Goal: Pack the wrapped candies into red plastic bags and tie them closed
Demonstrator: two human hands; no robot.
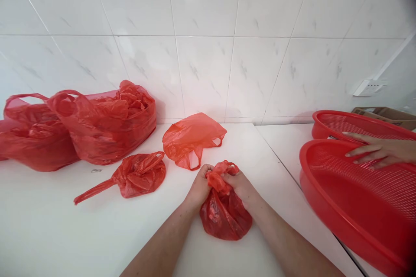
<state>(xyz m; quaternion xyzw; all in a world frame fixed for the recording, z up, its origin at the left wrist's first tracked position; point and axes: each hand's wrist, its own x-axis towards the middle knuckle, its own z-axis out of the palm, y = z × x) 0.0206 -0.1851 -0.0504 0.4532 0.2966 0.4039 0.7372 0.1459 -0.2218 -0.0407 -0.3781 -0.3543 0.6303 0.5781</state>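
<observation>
Head view: small red bag [225,214] on white surface [48,233], neck up, clamped by both hands.
Left hand [199,186] and right hand [242,186] closed on twisted neck directly above bag body; co-worker's hand [377,149] well right of bag on red basket [357,207].

Two full red bags [97,123] sit at the wall; two smaller bags [191,138] nearer — red baskets [357,207] right; a co-worker's hand [380,151] on one.

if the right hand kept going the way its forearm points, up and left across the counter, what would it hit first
Probably the loose bag lying just beyond the knotted bag that the right hand and left hand grip. After that comes the tiled wall. Depth is hard to judge from this view.
</observation>
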